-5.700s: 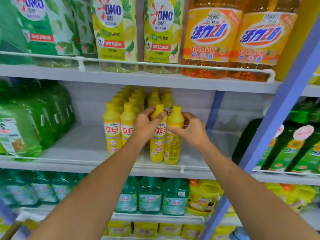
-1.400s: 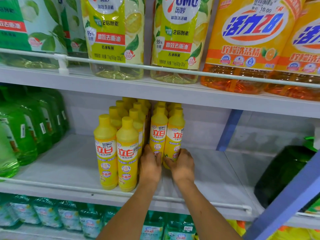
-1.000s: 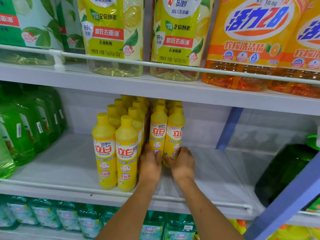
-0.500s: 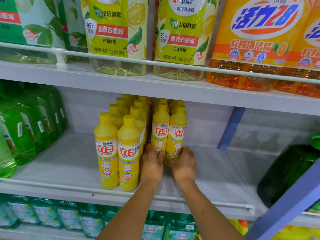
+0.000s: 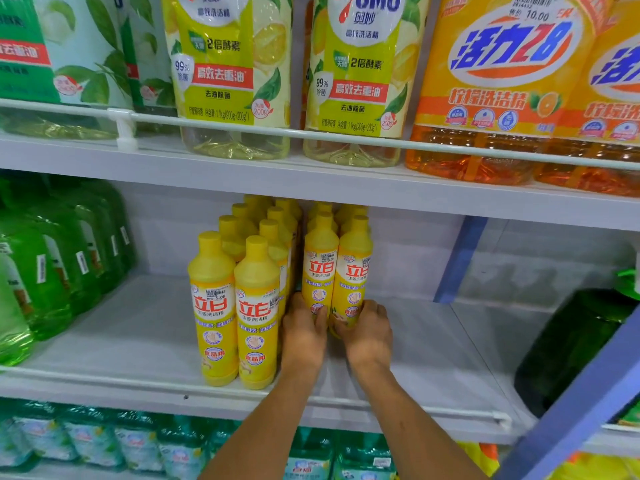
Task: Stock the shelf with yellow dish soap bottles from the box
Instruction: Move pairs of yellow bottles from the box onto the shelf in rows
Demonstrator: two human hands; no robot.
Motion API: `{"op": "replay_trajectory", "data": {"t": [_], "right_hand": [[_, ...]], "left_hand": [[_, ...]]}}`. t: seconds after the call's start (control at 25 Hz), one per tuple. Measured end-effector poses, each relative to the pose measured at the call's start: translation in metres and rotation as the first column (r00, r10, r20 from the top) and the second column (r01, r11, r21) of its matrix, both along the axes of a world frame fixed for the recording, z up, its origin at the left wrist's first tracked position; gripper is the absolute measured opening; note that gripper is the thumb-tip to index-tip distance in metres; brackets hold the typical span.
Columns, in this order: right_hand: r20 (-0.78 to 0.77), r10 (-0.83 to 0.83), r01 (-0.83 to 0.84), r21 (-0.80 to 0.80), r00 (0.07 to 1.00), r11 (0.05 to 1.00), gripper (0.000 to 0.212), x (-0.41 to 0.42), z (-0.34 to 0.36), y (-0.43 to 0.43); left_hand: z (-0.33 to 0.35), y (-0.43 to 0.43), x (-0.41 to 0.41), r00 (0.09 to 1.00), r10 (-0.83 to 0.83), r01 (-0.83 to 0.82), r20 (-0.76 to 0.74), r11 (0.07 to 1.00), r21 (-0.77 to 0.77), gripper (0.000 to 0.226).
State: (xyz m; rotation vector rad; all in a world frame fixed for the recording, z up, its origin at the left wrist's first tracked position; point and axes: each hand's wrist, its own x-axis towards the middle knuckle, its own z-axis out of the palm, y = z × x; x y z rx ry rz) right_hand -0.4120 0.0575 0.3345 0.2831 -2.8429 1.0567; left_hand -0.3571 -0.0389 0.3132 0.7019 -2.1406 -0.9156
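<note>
Several yellow dish soap bottles stand in rows on the middle white shelf (image 5: 114, 334). Two front bottles (image 5: 235, 306) stand nearest the shelf edge on the left. Just right of them and further back, a pair of bottles stands side by side. My left hand (image 5: 303, 332) grips the base of the left bottle of that pair (image 5: 320, 268). My right hand (image 5: 367, 332) grips the base of the right bottle (image 5: 355, 271). Both bottles are upright on the shelf. The box is out of view.
Green detergent bottles (image 5: 52, 265) fill the shelf's left end. A dark green jug (image 5: 575, 348) stands at the right behind a blue upright post (image 5: 460, 258). Large refill pouches and orange bottles (image 5: 502, 98) sit on the shelf above. A wire rail (image 5: 104, 379) runs along the shelf front.
In the oldest frame my hands held the two bottles by their necks near the shelf front. They now hold the bases with the pair further back. Over the last second almost nothing moved.
</note>
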Motion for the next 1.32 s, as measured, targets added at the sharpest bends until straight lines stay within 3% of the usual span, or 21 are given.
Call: {"op": "replay_trajectory", "data": {"t": [0.12,0.32,0.52,0.6,0.72,0.84,1.0,1.16,1.32], "right_hand": [[0.000,0.001,-0.001,-0.009,1.000,1.000,0.058,-0.001,-0.002,0.000],[-0.005,0.060,-0.060,0.035,0.998,0.998,0.067,0.007,0.002,0.012],[-0.010,0.276,-0.253,0.375,0.961,0.892,0.067,0.024,0.027,0.058],[0.008,0.353,-0.318,0.451,0.936,0.834,0.068,0.042,0.040,0.074],[0.022,0.401,-0.356,0.507,0.916,0.785,0.074,0.083,0.052,0.093],[-0.033,0.394,-0.314,0.545,0.918,0.778,0.076,0.130,0.056,0.111],[-0.072,0.361,-0.244,0.614,0.930,0.751,0.079,0.213,0.043,0.123],[0.001,0.377,-0.284,0.658,0.926,0.697,0.078,0.293,0.001,0.120],[0.206,0.367,-0.408,0.643,0.907,0.648,0.078,0.347,-0.064,0.118]], "left_hand": [[-0.001,-0.001,-0.003,0.997,-0.026,0.023,0.074,0.999,0.033,0.053],[0.013,0.001,0.002,0.966,-0.086,0.075,0.245,0.996,0.054,0.060],[0.038,0.012,0.039,0.871,-0.182,0.235,0.457,0.970,-0.062,0.058],[0.048,0.018,0.063,0.799,-0.225,0.364,0.558,0.919,-0.151,0.055],[0.056,0.025,0.105,0.676,-0.244,0.571,0.696,0.770,-0.285,0.066],[0.060,0.030,0.152,0.632,-0.211,0.658,0.746,0.654,-0.373,0.077],[0.050,0.033,0.237,0.599,-0.169,0.690,0.782,0.604,-0.398,0.075],[0.005,0.021,0.321,0.567,-0.177,0.692,0.805,0.632,-0.349,0.076],[-0.064,0.015,0.385,0.374,-0.191,0.704,0.908,0.696,-0.143,0.078]]}}
